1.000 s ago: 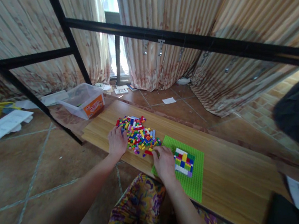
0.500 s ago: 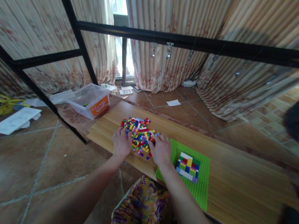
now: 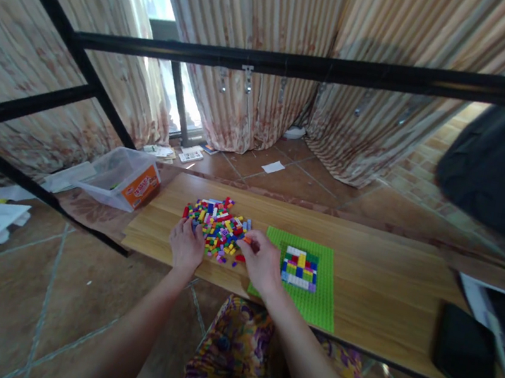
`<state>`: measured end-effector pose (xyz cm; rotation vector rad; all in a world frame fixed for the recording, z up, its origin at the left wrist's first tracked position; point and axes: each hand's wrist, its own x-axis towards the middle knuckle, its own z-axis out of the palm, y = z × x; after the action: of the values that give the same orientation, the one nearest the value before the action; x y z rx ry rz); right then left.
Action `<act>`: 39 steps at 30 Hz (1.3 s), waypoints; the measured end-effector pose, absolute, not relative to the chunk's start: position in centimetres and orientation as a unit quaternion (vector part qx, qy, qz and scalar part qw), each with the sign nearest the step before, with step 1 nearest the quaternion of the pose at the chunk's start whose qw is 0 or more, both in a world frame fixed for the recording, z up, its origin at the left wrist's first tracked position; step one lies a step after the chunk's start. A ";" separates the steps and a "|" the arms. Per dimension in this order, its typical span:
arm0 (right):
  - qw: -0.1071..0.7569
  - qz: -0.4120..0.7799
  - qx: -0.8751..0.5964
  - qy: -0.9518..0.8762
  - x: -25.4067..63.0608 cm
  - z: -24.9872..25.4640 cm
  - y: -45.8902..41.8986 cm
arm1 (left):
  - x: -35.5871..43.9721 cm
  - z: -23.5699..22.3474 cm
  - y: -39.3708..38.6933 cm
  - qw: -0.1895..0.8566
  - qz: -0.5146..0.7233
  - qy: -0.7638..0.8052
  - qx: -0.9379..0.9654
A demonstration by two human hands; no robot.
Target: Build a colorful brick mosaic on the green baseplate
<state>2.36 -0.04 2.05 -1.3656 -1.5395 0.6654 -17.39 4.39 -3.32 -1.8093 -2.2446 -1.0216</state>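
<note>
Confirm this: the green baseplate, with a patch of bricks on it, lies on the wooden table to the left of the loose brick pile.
Wrong side: the head view shows the green baseplate, with a patch of bricks on it, on the wooden table to the right of the loose brick pile.

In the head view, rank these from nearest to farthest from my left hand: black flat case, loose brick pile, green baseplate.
From the left hand:
1. Loose brick pile: at its fingertips.
2. Green baseplate: right of the pile.
3. Black flat case: far right.
</note>
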 end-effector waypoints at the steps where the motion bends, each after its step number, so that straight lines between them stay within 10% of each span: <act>1: 0.496 0.287 -0.548 -0.609 2.9 2.1 -0.9 | -17.4 -3.3 4.4 0.042 -0.335 -0.733 -0.591; 14: 0.516 0.208 -0.717 -0.420 16.1 -1.4 -7.6 | -17.7 -3.3 4.5 0.037 -0.337 -0.726 -0.598; 39: 0.472 0.058 -0.721 -0.505 14.7 -2.5 -4.8 | -17.7 -3.4 4.7 0.040 -0.331 -0.728 -0.599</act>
<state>14.71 -4.77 -2.49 -1.7645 -1.2364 0.1428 -17.68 4.75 -3.37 -1.8353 -2.2313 -1.0150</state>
